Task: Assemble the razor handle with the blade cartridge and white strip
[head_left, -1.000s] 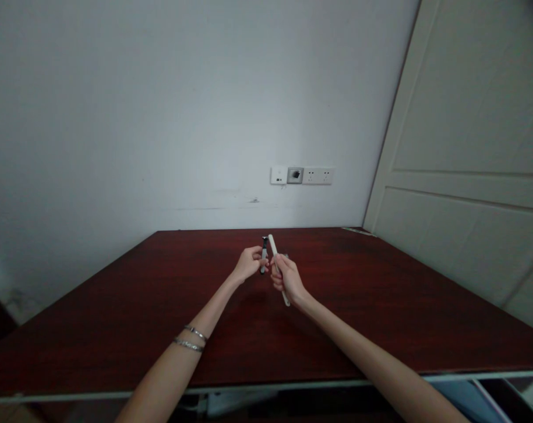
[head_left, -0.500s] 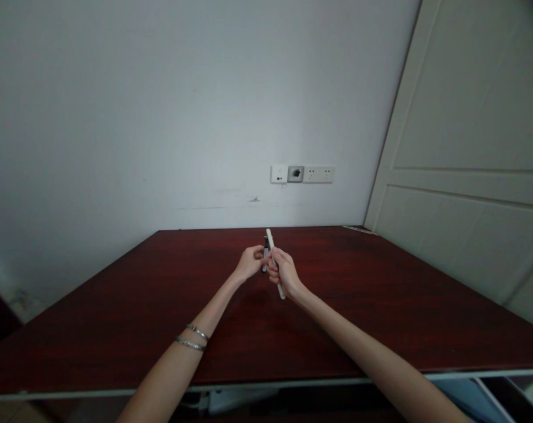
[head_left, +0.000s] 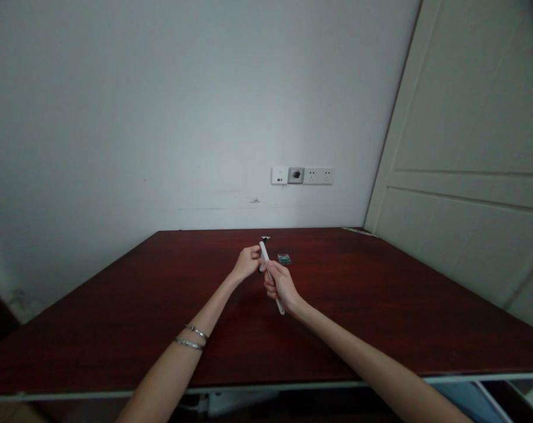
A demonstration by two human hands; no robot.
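My right hand [head_left: 284, 286] is closed round a slim white stick [head_left: 264, 252] with a rounded top and what looks like a small hole at its lower end. The stick slants up and to the left, across the front of a razor. My left hand [head_left: 248, 262] pinches the razor [head_left: 265, 238] upright; its T-shaped head shows above the stick, while most of its handle is hidden. Whether stick and razor touch I cannot tell. Just beyond my right hand, a small clear square case [head_left: 284, 258] with something green in it lies on the table.
The dark red table [head_left: 161, 305] reaches back to a pale wall with sockets [head_left: 318, 175]. A white panelled door [head_left: 469, 147] stands along the right. Under the front edge are some things in shadow, including a bluish item [head_left: 462, 399] at the right.
My right hand has moved down and slightly left with the white stick, whose top is now lower and in front of the razor. The small case, hidden before, now shows.
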